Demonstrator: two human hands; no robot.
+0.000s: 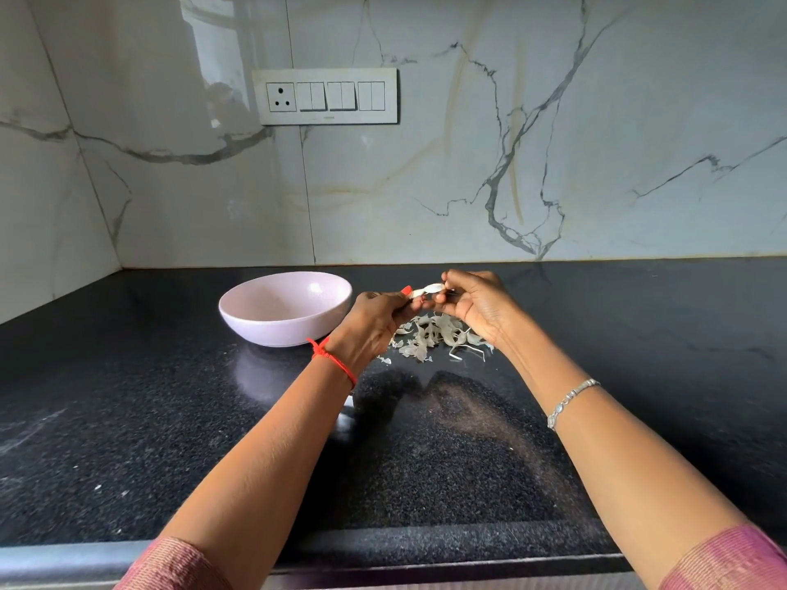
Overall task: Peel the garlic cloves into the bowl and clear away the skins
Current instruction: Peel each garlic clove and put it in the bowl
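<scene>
- From my end, the task looks well underway. A loose heap of thin, papery, off-white garlic skins (434,339) lies on the glossy black speckled stone countertop (170,419), so I judge that many cloves are already peeled.
- The small pale garlic clove (428,288) is held in the air between both hands, above the skins and just right of the bowl.
- The left hand (374,318) has its fingers curled, with thumb and fingertips pinching one end of the garlic clove. The right hand (477,304) pinches the other end, its remaining fingers bent inward. I read this as stripping the skin, though the clove is too small for me to tell how much skin is left on it.
- The round, smooth, matt pale-pink ceramic bowl (272,330) stands to the left of the skins, apart from them. Its near wall hides the bottom, so I cannot tell how many cloves are inside.
- Left to do, by my judgement: finish this clove, drop it in the bowl, then gather the skins. None have been cleared yet.
- The skins are curled, translucent and featherlight, with a few stiff stalk pieces among them. I expect they will scatter easily on the polished counter.
- A red thread bracelet (334,360) is on the left wrist and a silver chain bracelet (570,399) on the right.
</scene>
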